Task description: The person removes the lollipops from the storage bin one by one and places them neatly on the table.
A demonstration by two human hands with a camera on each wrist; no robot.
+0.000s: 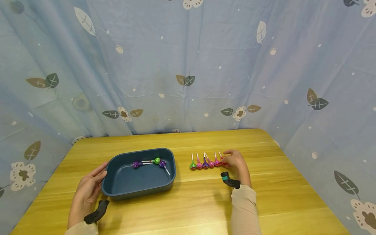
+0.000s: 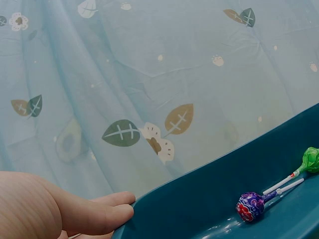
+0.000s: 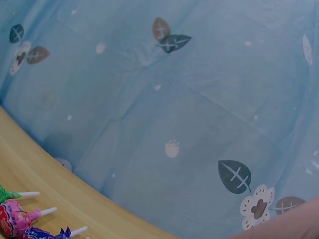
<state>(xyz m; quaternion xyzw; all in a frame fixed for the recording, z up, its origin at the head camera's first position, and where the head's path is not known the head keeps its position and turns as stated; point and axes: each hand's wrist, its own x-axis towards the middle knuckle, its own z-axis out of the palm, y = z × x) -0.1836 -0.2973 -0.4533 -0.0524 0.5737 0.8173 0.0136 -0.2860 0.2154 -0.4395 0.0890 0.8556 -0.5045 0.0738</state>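
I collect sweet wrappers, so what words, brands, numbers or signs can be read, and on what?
No text can be read.
Purple lollipop, leftmost in the tray: red label, too blurred.
Lollipops on the table: print too small or blurred.
Curtain: pictures, no visible writing.

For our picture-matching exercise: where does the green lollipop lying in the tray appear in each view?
Head: the green lollipop lies in the tray, left of centre, below mid-height.
Left wrist: at the right edge, below mid-height.
Right wrist: not in it; a different green lollipop lies on the table there.
Shared landmark: the leaf-patterned curtain.
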